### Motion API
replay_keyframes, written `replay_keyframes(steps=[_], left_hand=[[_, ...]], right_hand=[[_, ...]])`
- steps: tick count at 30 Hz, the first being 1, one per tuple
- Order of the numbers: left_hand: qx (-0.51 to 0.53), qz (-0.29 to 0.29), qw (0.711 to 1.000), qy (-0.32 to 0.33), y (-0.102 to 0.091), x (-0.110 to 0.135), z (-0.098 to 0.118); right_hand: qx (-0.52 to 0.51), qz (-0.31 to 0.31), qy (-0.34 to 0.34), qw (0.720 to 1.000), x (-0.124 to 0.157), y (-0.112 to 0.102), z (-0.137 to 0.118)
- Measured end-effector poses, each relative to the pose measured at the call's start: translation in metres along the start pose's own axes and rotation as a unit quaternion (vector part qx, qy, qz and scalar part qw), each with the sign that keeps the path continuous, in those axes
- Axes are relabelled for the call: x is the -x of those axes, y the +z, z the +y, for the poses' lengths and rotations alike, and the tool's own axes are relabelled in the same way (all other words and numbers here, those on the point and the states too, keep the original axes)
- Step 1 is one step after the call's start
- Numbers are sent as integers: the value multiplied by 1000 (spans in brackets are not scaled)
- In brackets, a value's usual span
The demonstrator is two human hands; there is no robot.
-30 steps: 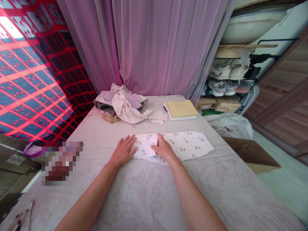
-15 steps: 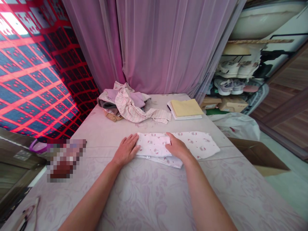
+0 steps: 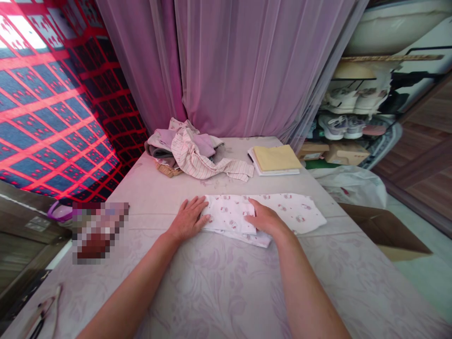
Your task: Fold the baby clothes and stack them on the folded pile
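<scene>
A white baby garment (image 3: 278,212) with a small pink print lies flat on a pale floral bed cover (image 3: 212,278), its left part folded over in a double layer. My left hand (image 3: 188,219) rests palm down, with fingertips at the garment's left end. My right hand (image 3: 265,221) presses flat on the garment, at the edge of the folded layer. Neither hand grips anything. Beyond them lies a crumpled heap of clothes (image 3: 183,150), topped by a striped shirt (image 3: 201,162).
A yellow folder on white papers (image 3: 275,159) lies at the far end of the bed. A pixelated patch (image 3: 99,230) covers something at the left edge. A hanger (image 3: 45,313) lies at bottom left. A cardboard box (image 3: 384,233) and a white plastic bag (image 3: 353,186) sit beyond the right edge.
My right hand has slid right along the garment, and the folded layer now reaches further right. The view has shifted slightly. My left hand stays in place on the garment's left end.
</scene>
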State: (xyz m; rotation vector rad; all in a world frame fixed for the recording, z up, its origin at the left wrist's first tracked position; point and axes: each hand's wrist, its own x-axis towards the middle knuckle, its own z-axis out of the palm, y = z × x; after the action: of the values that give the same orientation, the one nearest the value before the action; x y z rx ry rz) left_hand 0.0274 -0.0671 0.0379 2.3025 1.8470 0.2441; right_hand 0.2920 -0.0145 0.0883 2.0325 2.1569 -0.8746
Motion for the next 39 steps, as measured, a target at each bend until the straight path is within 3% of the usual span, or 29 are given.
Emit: replay_keyframes(steps=[7, 14, 22, 29, 39], left_hand=[[30, 60, 997, -41, -13, -32, -14], [6, -29, 999, 15, -35, -73, -19], [10, -92, 993, 78, -54, -91, -18], [-10, -139, 983, 118, -50, -103, -21], [-70, -148, 981, 105, -53, -109, -28]], right_hand=[[-9, 10, -13, 1000, -5, 4, 6], [-17, 22, -27, 999, -6, 4, 6], [-10, 4, -31, 999, -4, 4, 2], [-8, 5, -32, 999, -1, 1, 0], [-18, 10, -50, 999, -3, 8, -8]])
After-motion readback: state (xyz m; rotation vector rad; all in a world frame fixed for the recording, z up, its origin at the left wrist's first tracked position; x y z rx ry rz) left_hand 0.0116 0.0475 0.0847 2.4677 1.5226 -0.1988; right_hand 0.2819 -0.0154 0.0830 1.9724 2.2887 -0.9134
